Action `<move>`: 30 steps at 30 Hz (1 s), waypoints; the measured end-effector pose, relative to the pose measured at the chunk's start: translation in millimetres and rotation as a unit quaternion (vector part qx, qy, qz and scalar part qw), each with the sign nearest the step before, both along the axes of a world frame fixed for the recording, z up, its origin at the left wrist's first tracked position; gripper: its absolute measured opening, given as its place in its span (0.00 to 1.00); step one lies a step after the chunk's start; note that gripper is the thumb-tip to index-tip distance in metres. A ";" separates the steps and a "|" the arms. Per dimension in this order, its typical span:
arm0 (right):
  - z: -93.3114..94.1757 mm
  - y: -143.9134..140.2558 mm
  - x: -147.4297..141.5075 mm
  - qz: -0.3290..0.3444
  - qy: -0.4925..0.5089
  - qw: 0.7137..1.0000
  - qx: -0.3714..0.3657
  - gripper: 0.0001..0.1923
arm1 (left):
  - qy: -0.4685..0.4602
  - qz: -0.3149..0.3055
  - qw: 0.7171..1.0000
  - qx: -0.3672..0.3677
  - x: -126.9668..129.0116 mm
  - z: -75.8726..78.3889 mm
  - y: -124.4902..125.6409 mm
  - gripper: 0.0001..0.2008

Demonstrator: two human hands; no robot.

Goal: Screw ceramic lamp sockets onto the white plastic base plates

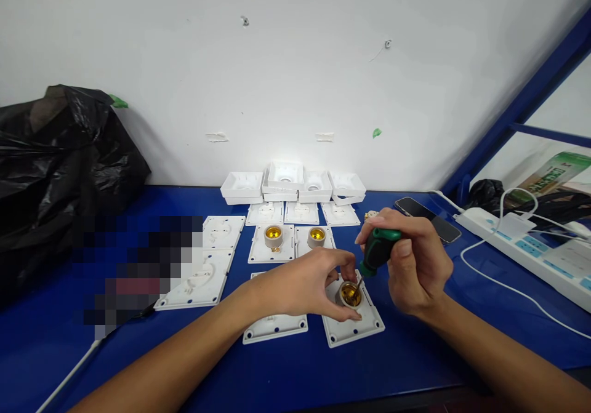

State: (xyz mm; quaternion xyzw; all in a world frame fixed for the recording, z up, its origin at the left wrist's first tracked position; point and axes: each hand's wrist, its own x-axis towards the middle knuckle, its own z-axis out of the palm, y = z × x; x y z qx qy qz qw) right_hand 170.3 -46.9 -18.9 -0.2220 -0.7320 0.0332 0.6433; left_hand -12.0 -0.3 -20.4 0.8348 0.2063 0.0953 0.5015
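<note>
A socket [350,294] on a white plate [353,322] is pinched by the left hand [305,287]. A screwdriver [376,250] is gripped by the right hand [415,265], at 2 o'clock from the socket, its tip inside.

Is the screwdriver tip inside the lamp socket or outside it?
Inside. The right hand holds the screwdriver tilted, its tip down in the brass lamp socket, steadied by the left hand.

The right hand [418,271] is gripping a green-handled screwdriver [376,252], its tip sitting inside the brass lamp socket [349,294] that the left hand [307,287] is steadying on the blue table [415,351]
</note>
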 end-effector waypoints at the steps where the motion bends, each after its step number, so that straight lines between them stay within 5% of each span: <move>1: 0.3 0.0 0.0 -0.002 -0.003 1.000 0.002 0.17 | 0.001 0.001 1.000 0.001 -0.1 -0.2 0.0 0.23; 30: 0.1 0.6 2.7 -0.008 -0.019 1.000 -0.015 0.17 | -0.016 -0.005 1.000 0.025 1.0 -0.4 0.6 0.22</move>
